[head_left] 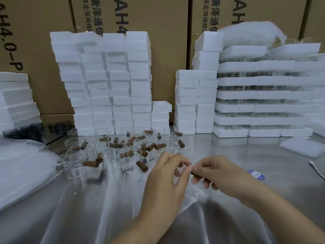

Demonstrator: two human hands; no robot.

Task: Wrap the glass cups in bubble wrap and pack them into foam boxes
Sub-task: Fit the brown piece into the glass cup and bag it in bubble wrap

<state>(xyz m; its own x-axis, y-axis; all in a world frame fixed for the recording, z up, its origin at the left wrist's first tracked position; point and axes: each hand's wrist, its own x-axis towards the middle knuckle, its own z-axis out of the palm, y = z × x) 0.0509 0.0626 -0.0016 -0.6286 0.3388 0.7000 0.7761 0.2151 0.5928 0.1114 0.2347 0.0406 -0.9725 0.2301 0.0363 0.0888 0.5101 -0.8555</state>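
The bubble wrap (191, 196) lies bunched on the desk (246, 155) between both hands. The left hand (165, 178) and right hand (218, 175) curl their fingers and pinch it where the fingertips meet; I cannot tell if a cup is inside. Loose glass cups (112, 161) and brown corks (142, 166) stand just behind, with foam boxes (112, 81) stacked beyond.

Even, bright overhead light, soft glare streaks on the steel table (263, 155), wide-angle edge bending, slight blur.

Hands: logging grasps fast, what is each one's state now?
Left hand: pinching the bubble wrap.
Right hand: fingers curled round a brown cork.
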